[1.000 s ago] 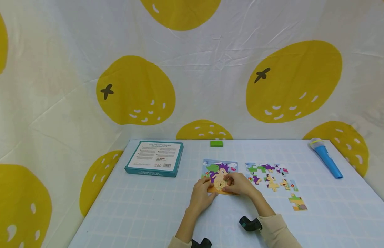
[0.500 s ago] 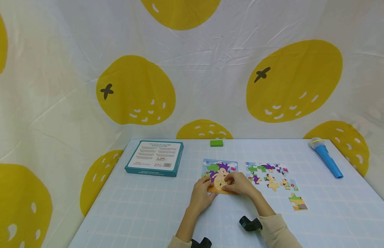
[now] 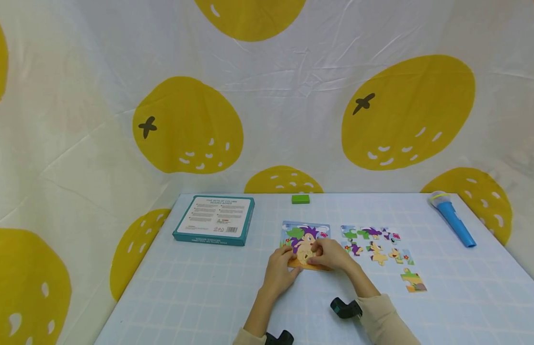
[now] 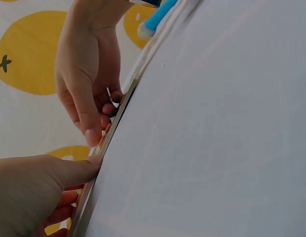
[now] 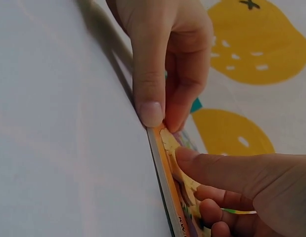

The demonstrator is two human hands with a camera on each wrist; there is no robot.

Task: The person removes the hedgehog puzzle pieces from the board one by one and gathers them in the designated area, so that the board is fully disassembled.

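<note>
A flat jigsaw board (image 3: 288, 231) with a purple-haired hedgehog picture lies mid-table. My left hand (image 3: 278, 271) grips its near left corner, with the thumb (image 5: 152, 112) at the front edge and fingers on the picture side. Over the board's lower right part, my right hand (image 3: 334, 254) pinches a yellow jigsaw piece (image 5: 169, 146) between thumb and curled fingers. That piece sits at a slant close over the picture in the right wrist view. From the left wrist view the board shows only as a thin edge (image 4: 109, 137), and the piece is hidden.
Several loose jigsaw pieces (image 3: 377, 255) lie right of the board, one more (image 3: 413, 281) nearer the front. A teal-edged box (image 3: 215, 221) is at the left. A green block (image 3: 300, 199) stands at the back edge, a blue toy microphone (image 3: 454, 223) at far right.
</note>
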